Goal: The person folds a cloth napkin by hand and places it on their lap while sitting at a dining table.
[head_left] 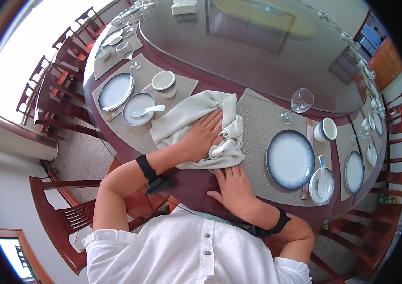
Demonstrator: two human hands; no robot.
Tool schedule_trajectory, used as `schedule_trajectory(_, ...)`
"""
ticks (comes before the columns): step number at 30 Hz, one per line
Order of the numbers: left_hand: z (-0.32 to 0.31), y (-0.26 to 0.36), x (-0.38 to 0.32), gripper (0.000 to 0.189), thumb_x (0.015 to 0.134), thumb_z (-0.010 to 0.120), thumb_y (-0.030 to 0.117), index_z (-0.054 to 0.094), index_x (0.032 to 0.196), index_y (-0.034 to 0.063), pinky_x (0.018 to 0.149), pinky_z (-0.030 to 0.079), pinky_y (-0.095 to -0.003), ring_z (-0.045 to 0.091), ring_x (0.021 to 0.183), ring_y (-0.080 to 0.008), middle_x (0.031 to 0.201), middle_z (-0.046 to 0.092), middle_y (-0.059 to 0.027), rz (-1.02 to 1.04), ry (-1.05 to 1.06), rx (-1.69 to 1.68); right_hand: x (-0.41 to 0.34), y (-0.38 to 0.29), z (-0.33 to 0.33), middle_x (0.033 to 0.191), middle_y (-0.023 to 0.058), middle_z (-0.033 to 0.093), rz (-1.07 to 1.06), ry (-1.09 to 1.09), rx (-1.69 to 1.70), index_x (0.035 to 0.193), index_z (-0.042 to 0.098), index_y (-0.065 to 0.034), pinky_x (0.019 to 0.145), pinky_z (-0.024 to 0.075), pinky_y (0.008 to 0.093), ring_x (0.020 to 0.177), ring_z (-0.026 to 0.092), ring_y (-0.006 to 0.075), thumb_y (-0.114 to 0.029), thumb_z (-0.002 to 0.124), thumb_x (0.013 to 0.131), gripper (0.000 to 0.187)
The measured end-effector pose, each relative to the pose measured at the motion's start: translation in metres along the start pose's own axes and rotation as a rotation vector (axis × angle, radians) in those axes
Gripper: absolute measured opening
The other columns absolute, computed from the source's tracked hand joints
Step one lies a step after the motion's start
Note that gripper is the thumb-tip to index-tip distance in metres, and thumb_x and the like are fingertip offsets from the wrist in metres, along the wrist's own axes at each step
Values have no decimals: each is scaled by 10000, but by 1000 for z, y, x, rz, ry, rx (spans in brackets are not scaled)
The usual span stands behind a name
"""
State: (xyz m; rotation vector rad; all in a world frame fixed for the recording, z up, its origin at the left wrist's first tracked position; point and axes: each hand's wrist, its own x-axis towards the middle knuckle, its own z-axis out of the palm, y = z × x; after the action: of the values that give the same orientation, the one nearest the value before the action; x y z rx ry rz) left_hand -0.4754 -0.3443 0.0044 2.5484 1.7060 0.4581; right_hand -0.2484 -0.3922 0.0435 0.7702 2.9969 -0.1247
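Note:
A crumpled off-white cloth (183, 106) lies on the round dining table (186, 184), partly over two woven placemats. My left hand (202, 138) rests flat on its middle, fingers stretched out, beside a twisted bunch of the fabric. Nearer the table edge, my right hand (234, 184) lies palm down with its fingertips at the cloth's lower edge, on the corner of the right placemat (257, 142). To the left are a saucer with a white spoon (144, 110) and a cup (164, 83). A blue-rimmed plate (289, 159) sits to the right.
A wine glass (301, 101), a cup (325, 130) and a small dish with a spoon (322, 184) surround the right plate. Stacked plates (116, 91) and another wine glass (124, 51) stand left. Beyond is a glass turntable (257, 64). Wooden chairs (62, 220) ring the table.

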Motion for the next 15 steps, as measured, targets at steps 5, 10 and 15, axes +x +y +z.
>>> schedule_trajectory(5,-16,26,-60,543,1054,410,313,436,1444,-63,1247,175,-475,213,1537,-362,1612,282,-258,-126,-20,-55,-6,0,-1,1536,313,349,-17,-12,32,1474,434,74,1200,263,508,1470,270,448,-578,645,897,896)
schedule_trajectory(10,-47,53,-115,509,1016,481,310,562,1315,-94,1251,179,-453,216,1541,-340,1605,305,-255,-183,-131,-100,-13,3,-11,1613,316,217,-17,-71,111,1517,379,34,1203,254,518,1514,198,454,-511,701,881,898)
schedule_trajectory(15,-60,51,-160,489,983,538,297,572,1292,-81,1242,210,-446,255,1531,-314,1596,335,-234,-164,-136,-144,-15,2,-14,1624,308,207,-18,-68,125,1532,366,14,1199,259,518,1522,198,438,-547,687,882,917)
